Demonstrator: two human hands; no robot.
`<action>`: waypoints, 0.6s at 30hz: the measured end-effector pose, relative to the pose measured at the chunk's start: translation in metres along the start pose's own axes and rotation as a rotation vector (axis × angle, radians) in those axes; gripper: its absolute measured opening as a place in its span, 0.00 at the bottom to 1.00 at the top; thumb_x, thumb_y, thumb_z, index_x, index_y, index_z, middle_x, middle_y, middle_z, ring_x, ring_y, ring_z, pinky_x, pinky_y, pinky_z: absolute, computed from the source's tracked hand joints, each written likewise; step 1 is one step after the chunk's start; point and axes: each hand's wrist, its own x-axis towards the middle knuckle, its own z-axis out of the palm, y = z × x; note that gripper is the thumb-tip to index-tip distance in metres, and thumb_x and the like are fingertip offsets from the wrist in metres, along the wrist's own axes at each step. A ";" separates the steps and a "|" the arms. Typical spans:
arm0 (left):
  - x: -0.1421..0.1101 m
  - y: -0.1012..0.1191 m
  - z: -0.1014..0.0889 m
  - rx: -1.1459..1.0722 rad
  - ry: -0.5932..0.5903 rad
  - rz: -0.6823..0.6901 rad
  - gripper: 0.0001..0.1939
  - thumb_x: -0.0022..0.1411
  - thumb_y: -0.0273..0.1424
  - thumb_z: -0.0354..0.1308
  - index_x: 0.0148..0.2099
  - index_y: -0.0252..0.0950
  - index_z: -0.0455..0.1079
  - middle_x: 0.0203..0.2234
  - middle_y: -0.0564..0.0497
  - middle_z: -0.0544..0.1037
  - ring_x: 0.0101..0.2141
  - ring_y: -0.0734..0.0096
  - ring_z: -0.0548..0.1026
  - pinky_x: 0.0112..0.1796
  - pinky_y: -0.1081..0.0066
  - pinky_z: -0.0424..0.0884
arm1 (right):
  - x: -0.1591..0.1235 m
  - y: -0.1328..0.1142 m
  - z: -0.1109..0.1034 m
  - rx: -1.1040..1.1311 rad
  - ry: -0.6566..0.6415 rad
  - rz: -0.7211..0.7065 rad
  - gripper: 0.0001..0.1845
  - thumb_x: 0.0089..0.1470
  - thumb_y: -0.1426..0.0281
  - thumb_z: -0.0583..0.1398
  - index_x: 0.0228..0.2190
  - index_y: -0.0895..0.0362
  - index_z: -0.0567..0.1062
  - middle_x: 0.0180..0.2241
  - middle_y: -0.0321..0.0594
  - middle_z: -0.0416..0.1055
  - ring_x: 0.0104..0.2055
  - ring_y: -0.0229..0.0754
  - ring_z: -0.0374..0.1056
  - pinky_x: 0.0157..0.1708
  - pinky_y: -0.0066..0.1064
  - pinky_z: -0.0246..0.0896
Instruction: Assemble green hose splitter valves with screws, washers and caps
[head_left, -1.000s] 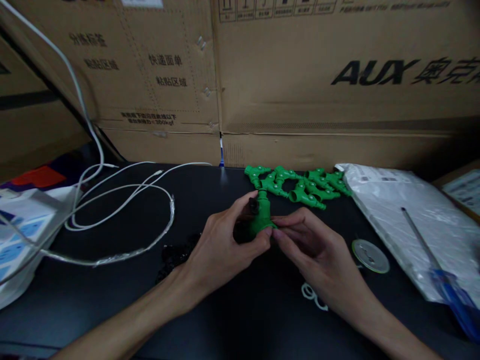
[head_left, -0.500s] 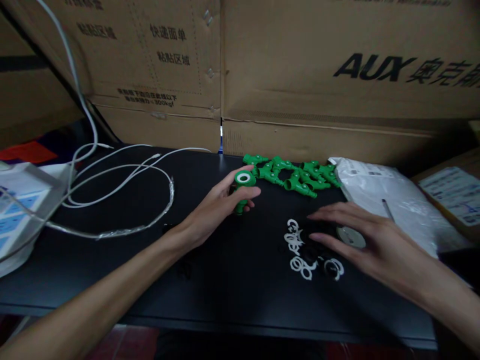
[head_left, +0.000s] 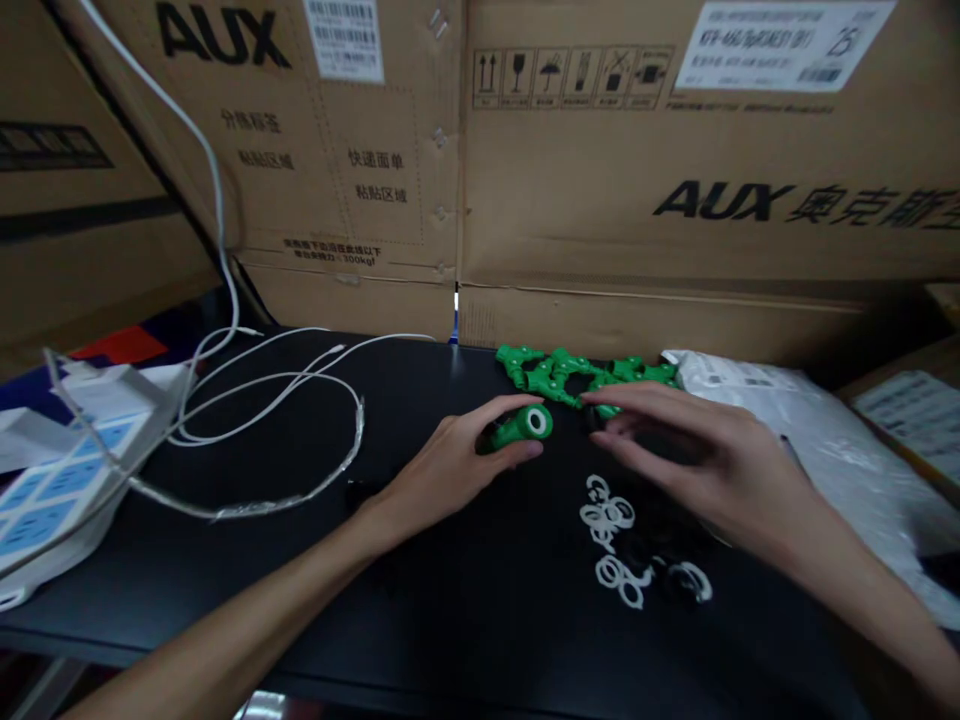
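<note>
My left hand [head_left: 442,460] is closed around a green plastic pipe fitting [head_left: 513,429], whose round open end, with a white ring seated in it, faces right. A small black ring [head_left: 592,418] is pinched between the thumb and fingertips of my right hand [head_left: 727,455], a short way to the right of that end and apart from it. Below my right hand, white flat washers [head_left: 611,515] lie in a loose cluster. Dark rings [head_left: 643,552] beside them are hard to make out against the black table. Several more green fittings [head_left: 551,378] lie behind both hands, partly covered by my right fingers.
Cardboard boxes [head_left: 570,210] wall off the back of the black table [head_left: 465,600]. White cables [head_left: 292,375] loop across the left side, near a white and blue power strip [head_left: 67,475]. On the right lies a white plastic mailing bag [head_left: 832,450].
My right hand has risen from beside the washers with a black ring pinched in it. My left hand has tilted the fitting from upright to nearly level, its end toward the right. The view has tipped upward.
</note>
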 end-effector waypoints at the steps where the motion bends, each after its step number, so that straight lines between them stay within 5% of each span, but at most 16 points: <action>1: 0.000 0.001 0.000 0.024 -0.001 0.000 0.22 0.67 0.43 0.62 0.61 0.48 0.69 0.44 0.54 0.81 0.40 0.66 0.79 0.45 0.66 0.71 | 0.007 0.000 0.005 0.043 0.000 -0.007 0.13 0.62 0.69 0.63 0.49 0.55 0.78 0.46 0.42 0.79 0.39 0.39 0.78 0.40 0.30 0.76; 5: -0.002 0.005 -0.002 0.096 -0.017 -0.024 0.23 0.68 0.43 0.61 0.63 0.48 0.68 0.39 0.56 0.82 0.33 0.68 0.79 0.40 0.67 0.71 | 0.014 0.005 0.029 0.102 0.000 -0.077 0.14 0.61 0.75 0.63 0.49 0.56 0.77 0.47 0.42 0.78 0.45 0.39 0.77 0.47 0.30 0.75; 8: -0.002 0.007 -0.004 0.128 -0.019 -0.024 0.23 0.69 0.40 0.60 0.63 0.47 0.67 0.42 0.55 0.82 0.37 0.67 0.79 0.41 0.68 0.70 | 0.005 0.010 0.041 0.074 0.036 -0.129 0.15 0.61 0.77 0.62 0.50 0.58 0.76 0.49 0.45 0.77 0.51 0.40 0.75 0.52 0.30 0.73; 18: -0.001 0.004 -0.002 0.149 -0.014 -0.088 0.22 0.69 0.42 0.60 0.63 0.53 0.68 0.45 0.55 0.83 0.40 0.63 0.81 0.47 0.65 0.71 | -0.007 0.013 0.043 -0.048 -0.031 -0.166 0.19 0.63 0.79 0.59 0.54 0.58 0.74 0.56 0.48 0.74 0.55 0.43 0.75 0.56 0.33 0.74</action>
